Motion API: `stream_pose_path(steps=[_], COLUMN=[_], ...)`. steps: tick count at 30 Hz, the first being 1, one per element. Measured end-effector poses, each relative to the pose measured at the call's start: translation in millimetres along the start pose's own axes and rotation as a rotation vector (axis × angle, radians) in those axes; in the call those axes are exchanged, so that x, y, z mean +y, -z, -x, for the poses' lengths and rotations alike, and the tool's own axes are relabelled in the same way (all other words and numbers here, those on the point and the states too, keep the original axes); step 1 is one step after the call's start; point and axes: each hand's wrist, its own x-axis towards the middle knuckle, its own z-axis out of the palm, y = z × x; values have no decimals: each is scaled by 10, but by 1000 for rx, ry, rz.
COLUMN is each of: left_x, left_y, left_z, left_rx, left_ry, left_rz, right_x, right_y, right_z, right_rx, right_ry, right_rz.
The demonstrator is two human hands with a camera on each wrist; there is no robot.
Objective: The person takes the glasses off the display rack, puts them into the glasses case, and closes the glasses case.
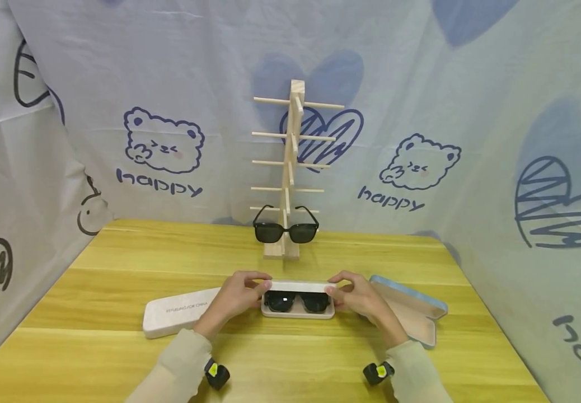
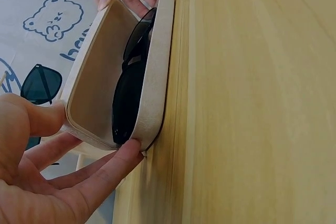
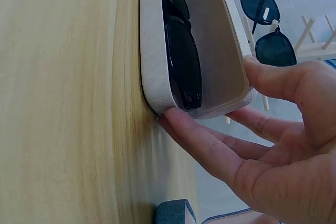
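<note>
A cream glasses case (image 1: 298, 315) stands on the wooden table in front of me, its lid partly raised. Inside lies a pair of dark sunglasses (image 1: 317, 303), lenses facing me. My left hand (image 1: 238, 295) holds the left end of the case, with the thumb at the lid's edge and a fingertip at the lower corner in the left wrist view. At the opposite end my right hand (image 1: 362, 295) grips it likewise, thumb on the lid rim and fingers (image 3: 205, 148) under the corner in the right wrist view.
Behind the case rises a wooden display rack (image 1: 288, 162) with black sunglasses (image 1: 286, 232) on its lowest rung. A closed white case (image 1: 179, 312) with printed lettering lies at left, partly behind my left arm. At right, a blue case (image 1: 413, 295) lies open beside my right forearm.
</note>
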Motion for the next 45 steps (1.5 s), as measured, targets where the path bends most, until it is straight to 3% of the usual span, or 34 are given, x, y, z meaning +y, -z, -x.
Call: stream_pose_path(steps=[16, 19, 24, 28, 34, 45], left_x=[-25, -37, -77, -84, -55, 1], left_y=[32, 35, 19, -1, -1, 18], left_z=[29, 37, 62, 60, 48, 42], left_rx=[-8, -4, -21, -24, -13, -49], left_ry=[-35, -54, -93, -82, -53, -58], left_rz=[-77, -109, -121, -142, -153, -193], right_x=[16, 20, 61, 89, 64, 21], right_y=[11, 17, -21, -54, -43, -14], right_z=[6, 22, 44, 71, 83, 73], right_rx=[-23, -13, 81, 119, 94, 71], right_ry=[31, 53, 83, 104, 102, 68], right_rz=[18, 63, 192, 247, 239, 261])
